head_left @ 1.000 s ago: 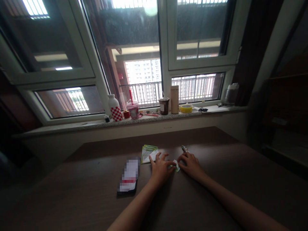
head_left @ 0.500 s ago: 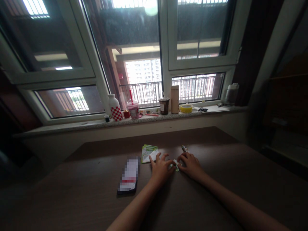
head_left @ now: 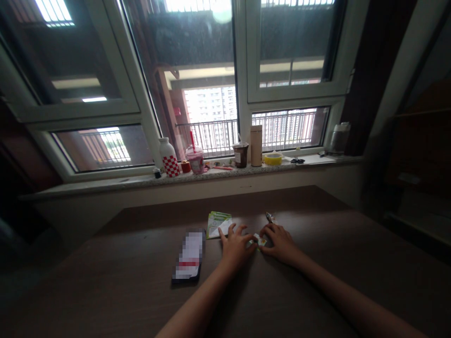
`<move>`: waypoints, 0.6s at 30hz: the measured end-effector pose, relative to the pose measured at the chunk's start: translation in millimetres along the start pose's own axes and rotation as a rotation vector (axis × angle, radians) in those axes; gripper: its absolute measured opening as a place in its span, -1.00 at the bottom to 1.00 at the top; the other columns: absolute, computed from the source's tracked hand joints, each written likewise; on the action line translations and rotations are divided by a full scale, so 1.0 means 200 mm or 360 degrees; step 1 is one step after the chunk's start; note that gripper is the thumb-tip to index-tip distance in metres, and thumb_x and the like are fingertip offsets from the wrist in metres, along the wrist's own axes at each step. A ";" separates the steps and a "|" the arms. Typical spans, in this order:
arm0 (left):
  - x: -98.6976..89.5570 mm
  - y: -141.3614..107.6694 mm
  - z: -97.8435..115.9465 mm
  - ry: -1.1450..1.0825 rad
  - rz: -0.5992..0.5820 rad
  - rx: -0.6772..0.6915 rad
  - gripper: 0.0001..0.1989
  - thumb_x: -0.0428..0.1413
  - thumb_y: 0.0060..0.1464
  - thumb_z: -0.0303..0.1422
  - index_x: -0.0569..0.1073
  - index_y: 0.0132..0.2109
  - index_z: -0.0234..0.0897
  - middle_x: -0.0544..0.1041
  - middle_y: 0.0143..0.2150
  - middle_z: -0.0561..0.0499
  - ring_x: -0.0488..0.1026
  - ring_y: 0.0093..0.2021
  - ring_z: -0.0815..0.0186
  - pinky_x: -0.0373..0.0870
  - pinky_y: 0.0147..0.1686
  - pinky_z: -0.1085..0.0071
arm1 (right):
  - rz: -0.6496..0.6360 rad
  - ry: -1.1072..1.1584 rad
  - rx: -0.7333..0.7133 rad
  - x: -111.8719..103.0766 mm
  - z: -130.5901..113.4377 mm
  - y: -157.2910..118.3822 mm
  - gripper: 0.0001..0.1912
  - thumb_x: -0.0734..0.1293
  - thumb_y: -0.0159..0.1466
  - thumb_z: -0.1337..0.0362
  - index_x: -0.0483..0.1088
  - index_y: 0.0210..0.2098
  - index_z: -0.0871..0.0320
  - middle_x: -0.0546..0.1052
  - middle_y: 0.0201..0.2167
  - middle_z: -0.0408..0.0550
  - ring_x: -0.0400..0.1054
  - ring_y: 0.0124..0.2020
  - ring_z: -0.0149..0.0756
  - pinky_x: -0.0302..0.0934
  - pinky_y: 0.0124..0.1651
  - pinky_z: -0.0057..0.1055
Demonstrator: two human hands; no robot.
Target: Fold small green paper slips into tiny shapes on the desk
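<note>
A small folded white-and-green piece of paper (head_left: 260,240) lies on the table between my hands. My left hand (head_left: 235,245) pinches its left edge with thumb and index finger, while the other fingers spread toward a green-and-white paper packet (head_left: 217,225). My right hand (head_left: 281,241) bends over the right edge, thumb and index finger on the paper. Just beyond the right hand's fingers sits a small dark, patterned object (head_left: 269,217), partly hidden and too small to name. The paper's folds are partly covered by my fingers.
A phone (head_left: 189,256) with a blurred screen lies left of my left hand on the brown table (head_left: 141,300). Along the windowsill stand a checkered bottle (head_left: 169,159), drink cups (head_left: 241,156), a tan flask (head_left: 256,146), yellow tape (head_left: 273,159) and black scissors (head_left: 298,161).
My right thumb has moved slightly down, away from the index finger, and more of the white paper shows between my hands. The left hand stays nearly still.
</note>
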State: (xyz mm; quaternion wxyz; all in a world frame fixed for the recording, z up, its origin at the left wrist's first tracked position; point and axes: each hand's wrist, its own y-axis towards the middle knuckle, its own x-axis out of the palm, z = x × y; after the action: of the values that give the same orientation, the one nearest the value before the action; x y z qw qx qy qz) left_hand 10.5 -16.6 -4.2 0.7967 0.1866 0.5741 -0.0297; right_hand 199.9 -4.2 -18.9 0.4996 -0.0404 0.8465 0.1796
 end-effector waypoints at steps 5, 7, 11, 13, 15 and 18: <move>0.00 0.00 0.00 -0.0031 0.0013 -0.0004 -0.81 0.15 0.11 -0.11 0.55 -0.11 0.22 0.36 0.23 0.16 0.03 0.33 -0.05 -0.43 0.19 -0.46 | -0.0030 0.0025 -0.0024 -0.01 0.00 -0.01 -0.60 0.42 0.07 0.08 0.42 -0.09 -0.02 0.38 0.05 -0.03 0.18 0.16 -0.05 0.05 0.19 -0.12; 0.00 -0.01 -0.01 -0.0041 0.0022 -0.0003 -0.81 0.15 0.11 -0.11 0.55 -0.11 0.22 0.37 0.22 0.15 0.04 0.33 -0.05 -0.42 0.19 -0.46 | -0.0038 0.0054 -0.0031 -0.02 0.01 -0.01 -0.61 0.40 0.09 0.06 0.42 -0.09 -0.02 0.38 0.06 -0.04 0.18 0.17 -0.05 0.04 0.20 -0.11; 0.01 -0.01 -0.01 -0.0055 0.0032 0.0002 -0.82 0.15 0.11 -0.11 0.55 -0.12 0.21 0.37 0.22 0.14 0.05 0.32 -0.05 -0.41 0.18 -0.47 | -0.0025 0.0121 -0.0016 -0.01 0.02 0.00 -0.73 0.30 0.21 0.02 0.44 -0.15 -0.04 0.42 0.03 -0.07 0.19 0.16 -0.08 0.06 0.19 -0.11; 0.01 0.00 0.00 -0.0063 0.0032 -0.0002 -0.81 0.15 0.11 -0.11 0.56 -0.12 0.20 0.38 0.22 0.14 0.05 0.32 -0.06 -0.41 0.18 -0.47 | 0.0002 0.0128 -0.0004 -0.01 0.03 0.00 -0.77 0.26 0.26 0.05 0.45 -0.17 -0.04 0.44 0.01 -0.09 0.21 0.14 -0.11 0.07 0.18 -0.13; 0.01 0.00 0.00 -0.0067 0.0027 -0.0011 -0.81 0.15 0.11 -0.11 0.56 -0.12 0.19 0.38 0.22 0.13 0.05 0.32 -0.06 -0.42 0.18 -0.46 | 0.0034 0.0114 -0.0008 0.00 0.03 0.01 -0.79 0.27 0.26 0.08 0.45 -0.18 -0.04 0.44 -0.01 -0.09 0.22 0.12 -0.12 0.08 0.17 -0.14; 0.00 0.00 0.00 -0.0068 0.0015 -0.0019 -0.81 0.15 0.11 -0.11 0.56 -0.12 0.19 0.37 0.22 0.13 0.05 0.32 -0.07 -0.42 0.18 -0.47 | 0.0069 0.0074 -0.0016 0.01 0.02 0.01 -0.80 0.29 0.24 0.10 0.45 -0.18 -0.04 0.44 -0.02 -0.09 0.23 0.10 -0.13 0.09 0.15 -0.15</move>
State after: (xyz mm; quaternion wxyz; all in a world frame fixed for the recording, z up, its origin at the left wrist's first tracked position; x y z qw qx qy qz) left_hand 11.0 -17.2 -4.3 0.8099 0.1839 0.5563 -0.0267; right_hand 201.9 -0.5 -21.7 0.4755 -0.0287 0.8577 0.1935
